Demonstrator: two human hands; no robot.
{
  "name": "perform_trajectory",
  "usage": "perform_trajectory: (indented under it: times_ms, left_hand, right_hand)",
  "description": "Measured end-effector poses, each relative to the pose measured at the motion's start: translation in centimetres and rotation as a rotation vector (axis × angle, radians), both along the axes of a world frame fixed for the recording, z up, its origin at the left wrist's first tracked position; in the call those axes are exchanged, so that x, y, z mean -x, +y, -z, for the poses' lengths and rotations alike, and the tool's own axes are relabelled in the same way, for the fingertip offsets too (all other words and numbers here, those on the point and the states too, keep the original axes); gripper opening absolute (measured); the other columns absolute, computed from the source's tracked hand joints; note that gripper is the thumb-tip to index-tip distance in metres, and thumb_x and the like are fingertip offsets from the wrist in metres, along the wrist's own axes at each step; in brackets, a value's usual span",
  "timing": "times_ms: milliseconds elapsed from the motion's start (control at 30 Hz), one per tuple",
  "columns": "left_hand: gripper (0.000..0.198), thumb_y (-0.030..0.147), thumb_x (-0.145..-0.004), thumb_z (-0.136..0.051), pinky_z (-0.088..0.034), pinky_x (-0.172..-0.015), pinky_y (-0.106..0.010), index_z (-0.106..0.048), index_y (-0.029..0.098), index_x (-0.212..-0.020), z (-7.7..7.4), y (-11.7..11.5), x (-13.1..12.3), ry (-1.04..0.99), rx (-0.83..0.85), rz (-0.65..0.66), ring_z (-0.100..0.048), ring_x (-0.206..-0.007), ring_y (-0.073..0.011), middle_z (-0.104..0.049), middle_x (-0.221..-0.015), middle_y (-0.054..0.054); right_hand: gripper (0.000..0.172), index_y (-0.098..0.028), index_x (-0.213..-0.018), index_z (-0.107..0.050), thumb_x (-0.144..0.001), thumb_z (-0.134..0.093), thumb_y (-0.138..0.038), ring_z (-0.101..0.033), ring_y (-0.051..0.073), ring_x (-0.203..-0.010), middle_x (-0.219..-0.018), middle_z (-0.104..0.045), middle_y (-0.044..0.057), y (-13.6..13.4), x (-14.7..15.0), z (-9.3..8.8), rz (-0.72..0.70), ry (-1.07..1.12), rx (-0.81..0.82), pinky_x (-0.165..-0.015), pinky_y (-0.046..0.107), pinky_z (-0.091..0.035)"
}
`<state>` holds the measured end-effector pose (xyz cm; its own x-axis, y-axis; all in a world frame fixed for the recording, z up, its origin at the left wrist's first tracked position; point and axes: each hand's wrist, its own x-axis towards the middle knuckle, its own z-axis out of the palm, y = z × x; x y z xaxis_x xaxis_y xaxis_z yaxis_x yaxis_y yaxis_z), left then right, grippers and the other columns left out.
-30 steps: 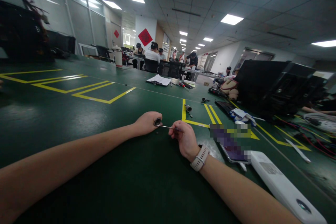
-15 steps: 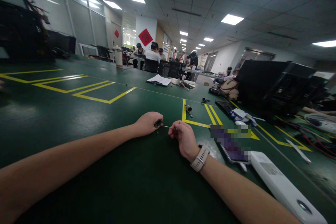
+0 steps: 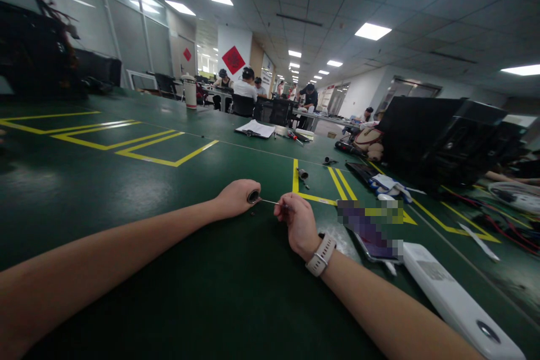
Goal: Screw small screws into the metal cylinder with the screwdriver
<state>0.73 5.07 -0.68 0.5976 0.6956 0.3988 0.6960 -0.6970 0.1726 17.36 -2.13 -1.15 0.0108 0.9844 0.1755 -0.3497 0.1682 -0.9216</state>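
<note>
My left hand (image 3: 237,198) is wrapped round a short, round metal part (image 3: 253,197) with a dark open end facing me. In my right hand (image 3: 298,224), closed in a pinch, is a tool with a thin metal shaft (image 3: 269,201). Its shaft points left and its tip meets or nearly meets the rim of the metal part; which of these I cannot tell. Fingers hide the tool's handle. A tiny dark piece (image 3: 252,214) lies on the green table (image 3: 202,304) just below my left hand. My right wrist wears a pale watch strap (image 3: 321,256).
Beyond my hands lie a metal cylinder (image 3: 302,174), a small bit (image 3: 307,187) and a dark fitting (image 3: 328,161). A phone (image 3: 371,236) and white power bank (image 3: 455,298) are right. Farther back are a clipboard (image 3: 255,129), red screwdriver (image 3: 292,135) and tumbler (image 3: 190,93).
My right hand has shifted slightly to the right, and more of the thin shaft shows between my hands. My left hand still holds the metal part, almost unmoved.
</note>
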Motion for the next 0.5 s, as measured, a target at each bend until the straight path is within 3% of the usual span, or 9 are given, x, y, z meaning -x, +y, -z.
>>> perform_trajectory:
  times_ms: [500]
  left_hand:
    - [0.015, 0.029, -0.076, -0.055, -0.033, -0.052, -0.024, -0.052, 0.018, -0.066, -0.04, -0.02, 0.01, -0.033, 0.010, -0.036, -0.050, -0.059, -0.0143, -0.053, -0.064, 0.001]
  right_hand:
    - [0.012, -0.018, -0.066, -0.059, -0.072, -0.056, -0.027, -0.052, 0.012, -0.057, -0.065, -0.064, 0.001, 0.00, 0.34, 0.18, -0.055, -0.092, 0.000, -0.053, 0.024, -0.037]
